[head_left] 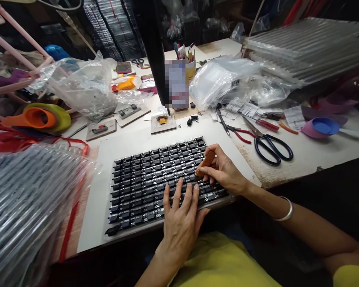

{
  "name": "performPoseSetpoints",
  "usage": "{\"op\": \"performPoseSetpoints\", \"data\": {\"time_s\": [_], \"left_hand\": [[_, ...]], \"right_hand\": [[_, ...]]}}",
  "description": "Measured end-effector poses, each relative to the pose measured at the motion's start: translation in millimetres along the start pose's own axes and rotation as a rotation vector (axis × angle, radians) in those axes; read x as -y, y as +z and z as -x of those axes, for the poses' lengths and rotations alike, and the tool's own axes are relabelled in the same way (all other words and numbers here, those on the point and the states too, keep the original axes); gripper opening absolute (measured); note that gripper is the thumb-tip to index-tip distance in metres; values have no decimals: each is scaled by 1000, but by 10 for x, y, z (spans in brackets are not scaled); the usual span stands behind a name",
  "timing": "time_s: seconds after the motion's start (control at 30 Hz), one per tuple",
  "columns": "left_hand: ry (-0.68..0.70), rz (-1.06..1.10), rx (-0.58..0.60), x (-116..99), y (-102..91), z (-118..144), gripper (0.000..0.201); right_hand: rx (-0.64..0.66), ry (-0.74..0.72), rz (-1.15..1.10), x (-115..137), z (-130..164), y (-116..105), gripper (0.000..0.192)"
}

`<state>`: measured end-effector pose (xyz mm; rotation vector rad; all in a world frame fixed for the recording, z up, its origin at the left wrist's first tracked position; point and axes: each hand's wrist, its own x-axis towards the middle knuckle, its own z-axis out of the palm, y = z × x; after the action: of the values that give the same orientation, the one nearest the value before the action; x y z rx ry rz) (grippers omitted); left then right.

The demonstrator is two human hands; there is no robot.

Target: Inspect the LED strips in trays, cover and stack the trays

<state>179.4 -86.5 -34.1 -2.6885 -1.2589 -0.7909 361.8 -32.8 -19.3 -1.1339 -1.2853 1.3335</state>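
Note:
In front of me a clear plastic tray (pixel 164 218) holds many rows of small black electronic parts (pixel 149 171). It lies on a white board (pixel 91 223). My left hand (pixel 181 215) rests flat on the near rows, its fingers outstretched and slightly spread, the thumb by the tray's front edge. With thumb and fingers closed, my right hand (pixel 223 167) grips a flat orange-brown strip (pixel 206 162). The strip's lower end is at the rows on the tray's right side; whether it touches a part is hard to tell.
Black-handled scissors (pixel 273 149), red-handled pliers (pixel 239 133) and a red screwdriver (pixel 267 124) lie to the right. Behind the board are a dark upright machine (pixel 152 52) and a small fixture block (pixel 163 126). Clear trays are stacked at left (pixel 32 199) and far right (pixel 305 44).

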Motion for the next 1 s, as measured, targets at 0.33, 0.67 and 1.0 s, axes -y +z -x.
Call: {"op": "performPoseSetpoints", "data": {"time_s": [0.33,0.67,1.0], "left_hand": [[7,-17,-6,11,20,25,40],[-108,-126,98,206,-320,187,60],[-517,-228,100,1048,-675,1088,89]], "right_hand": [[-117,-75,-202,114,3,-49,49],[-636,-135,-282,-4,143,-236,75],[-715,-121,-79,-245,194,-234,98]]}}
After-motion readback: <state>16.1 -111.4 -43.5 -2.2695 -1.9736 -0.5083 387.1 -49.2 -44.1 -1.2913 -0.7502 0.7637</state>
